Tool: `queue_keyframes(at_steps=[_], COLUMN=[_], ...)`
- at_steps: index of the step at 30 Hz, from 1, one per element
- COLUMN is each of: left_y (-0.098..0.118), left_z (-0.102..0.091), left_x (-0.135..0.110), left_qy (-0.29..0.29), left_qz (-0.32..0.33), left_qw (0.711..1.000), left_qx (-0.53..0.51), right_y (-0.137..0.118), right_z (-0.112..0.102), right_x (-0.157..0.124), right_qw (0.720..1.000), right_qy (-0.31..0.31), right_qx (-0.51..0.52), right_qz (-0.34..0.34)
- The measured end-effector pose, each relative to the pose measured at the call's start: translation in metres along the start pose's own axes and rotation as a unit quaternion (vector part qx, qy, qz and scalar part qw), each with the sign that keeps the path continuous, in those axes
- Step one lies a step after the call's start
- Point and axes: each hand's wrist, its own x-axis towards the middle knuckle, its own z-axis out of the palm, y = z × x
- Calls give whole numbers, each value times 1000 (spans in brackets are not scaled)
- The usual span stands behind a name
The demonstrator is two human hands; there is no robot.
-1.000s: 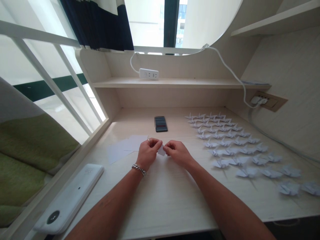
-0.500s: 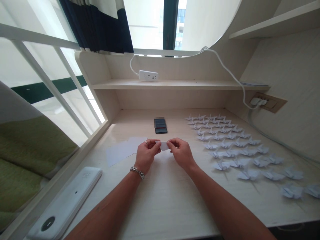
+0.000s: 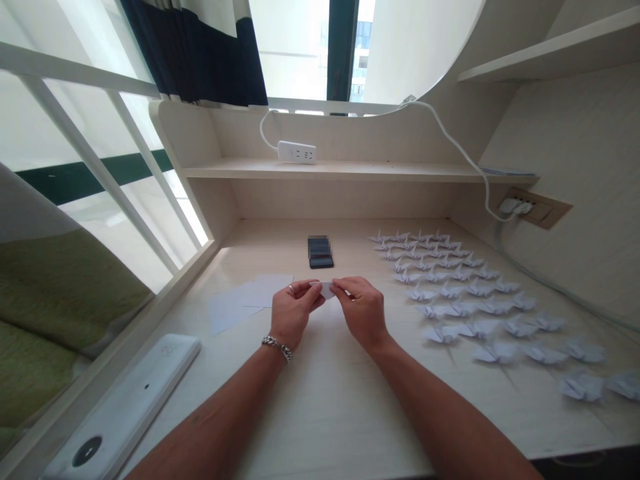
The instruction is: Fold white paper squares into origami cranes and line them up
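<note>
My left hand [image 3: 294, 312] and my right hand [image 3: 361, 307] meet over the middle of the pale wooden desk [image 3: 320, 400]. Both pinch a small folded piece of white paper [image 3: 326, 288] between fingers and thumbs, just above the desktop. A chain bracelet circles my left wrist and a ring sits on a left finger. Loose white paper sheets [image 3: 240, 301] lie flat just left of my left hand. Several finished white paper cranes [image 3: 465, 300] stand in rows to the right of my right hand.
A dark phone [image 3: 321, 251] lies beyond my hands. A white flat device [image 3: 120, 407] rests on the left ledge. A power strip [image 3: 297, 152] sits on the shelf, its cable running to a wall socket [image 3: 520, 207] at right. A railing and green bedding lie left.
My hands have lifted slightly and drawn closer together around the paper, which has turned between my fingers. The view has shifted a little.
</note>
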Motion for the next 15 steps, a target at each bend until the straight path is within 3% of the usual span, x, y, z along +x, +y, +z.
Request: queue_keyframes(at_steps=[3,7,9,15], left_y=[2,3,4,4], left_z=[-1,-3,-4,-8], left_x=[0,-1,-1,0], left_qy=[11,-2,-19,-104], left_qz=[-3,-13,-18,-22], left_qw=[1000,999,998,993], left_qx=[15,46,53,45], right_y=[-2,-5,-5,4], right_z=[0,-2,-3,-1], right_x=[-1,1,3,8], right_qw=[1000,993,984,941], right_qy=[-11,-79,-107,-110], right_qx=[5,58,97,264], right_qz=[-3,63,101,180])
